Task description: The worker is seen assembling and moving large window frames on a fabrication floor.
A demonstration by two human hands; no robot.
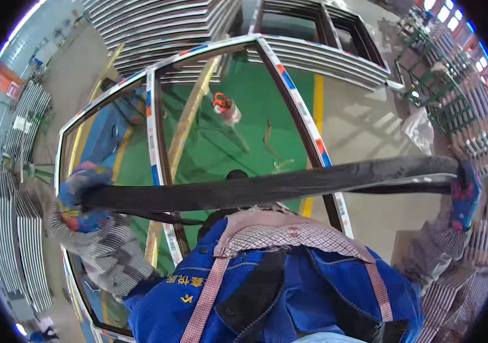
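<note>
One window frame (pixel 151 123), two openings showing, spreads before me from seven o'clock round through twelve to about four, its lower side partly hidden by the worker's body. Beyond it I count two stacks of frames, one (pixel 158 26) at eleven o'clock, the other (pixel 335 57) at one. A single long black strip (pixel 267 188) crosses in front of the frame from nine o'clock to three, a thinner dark strand (pixel 410 188) running beneath it. Two gloved hands hold it: the left hand (pixel 87 197) at nine, fingers curled round that end; the right hand (pixel 466 194) at three, fingers closed on the other, their tips hard to make out. One clear plastic bag (pixel 419 130) lies between two and three o'clock, and one small bucket (pixel 231 112) stands near twelve.
</note>
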